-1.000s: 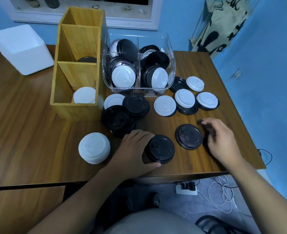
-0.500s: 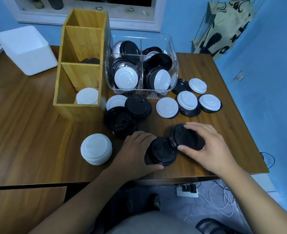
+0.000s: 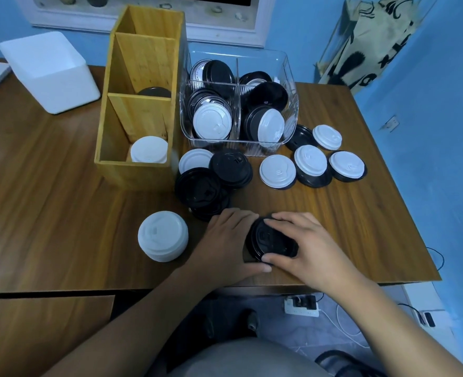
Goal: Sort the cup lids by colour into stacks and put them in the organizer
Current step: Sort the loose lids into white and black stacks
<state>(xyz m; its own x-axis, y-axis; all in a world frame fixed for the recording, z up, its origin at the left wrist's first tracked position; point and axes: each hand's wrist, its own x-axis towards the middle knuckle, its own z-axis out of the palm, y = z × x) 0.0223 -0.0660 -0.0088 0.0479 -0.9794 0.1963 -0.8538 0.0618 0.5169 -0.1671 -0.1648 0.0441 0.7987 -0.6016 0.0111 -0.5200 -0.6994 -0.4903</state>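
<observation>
Both hands close on the black lid stack (image 3: 269, 239), which sits flat and top up near the table's (image 3: 48, 200) front edge. The left hand (image 3: 224, 243) cups its left side with the thumb along the near rim. The right hand (image 3: 306, 240) has its grip over the top and right side, hiding most of the far rim, so the stack's height is hard to judge. Just to the left stands a white lid stack (image 3: 162, 235), also upright. The wooden organizer (image 3: 140, 104) runs lengthwise away from the person: white lids (image 3: 148, 149) show in its near compartment, and a black lid (image 3: 154, 91) peeks over the divider behind. Bare wood lies open right of the right hand and left of the white stack.
</observation>
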